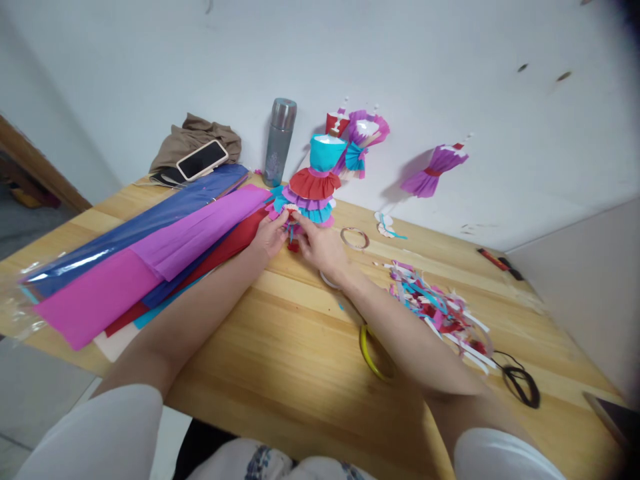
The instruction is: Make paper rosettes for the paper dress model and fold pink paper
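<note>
On the wooden worktop (pixel 260 347), coloured paper sheets (pixel 165 257) lie at eight o'clock and a tiered paper dress (pixel 323 160) stands at one o'clock from the left hand (pixel 271 235) and the right hand (pixel 320 248), which together pinch a small frilled paper piece (pixel 291 213) at the worktop's twelve o'clock.
</note>
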Demonstrator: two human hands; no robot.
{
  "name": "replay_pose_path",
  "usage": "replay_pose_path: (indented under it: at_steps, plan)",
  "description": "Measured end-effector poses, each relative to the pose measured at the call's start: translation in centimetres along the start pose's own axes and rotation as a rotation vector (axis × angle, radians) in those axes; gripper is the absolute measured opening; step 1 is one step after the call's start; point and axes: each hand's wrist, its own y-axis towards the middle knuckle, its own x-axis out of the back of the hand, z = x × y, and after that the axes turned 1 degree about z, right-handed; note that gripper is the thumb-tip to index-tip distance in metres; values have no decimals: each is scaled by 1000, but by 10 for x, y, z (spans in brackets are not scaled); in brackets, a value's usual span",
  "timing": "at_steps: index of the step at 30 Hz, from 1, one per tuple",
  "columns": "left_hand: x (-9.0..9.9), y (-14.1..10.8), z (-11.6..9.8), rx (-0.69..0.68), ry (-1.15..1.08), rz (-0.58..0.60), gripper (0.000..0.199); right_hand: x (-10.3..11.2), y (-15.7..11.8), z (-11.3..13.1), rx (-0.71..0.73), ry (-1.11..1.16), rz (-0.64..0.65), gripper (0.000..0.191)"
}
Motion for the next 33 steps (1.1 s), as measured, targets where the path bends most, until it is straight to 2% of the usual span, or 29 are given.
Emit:
replay_pose_path:
  at_steps: [6,13,25,29,33]
  plan:
    - [3,2,0,7,4,-25,9,5,2,5,-2,-136,105,61]
    - [-3,0,-1,-20,10,-44,11,3,2,14,-27,-235,169,72]
    - [-2,4,3,-39,-15,-55,12,2,3,18,-17,-276,198,73]
    - [-1,5,4,-37,-28,-69,12,4,4,15,-53,-136,154,71]
    - [-1,5,5,-29,-30,-72,11,0,6,6,-85,241,48,67]
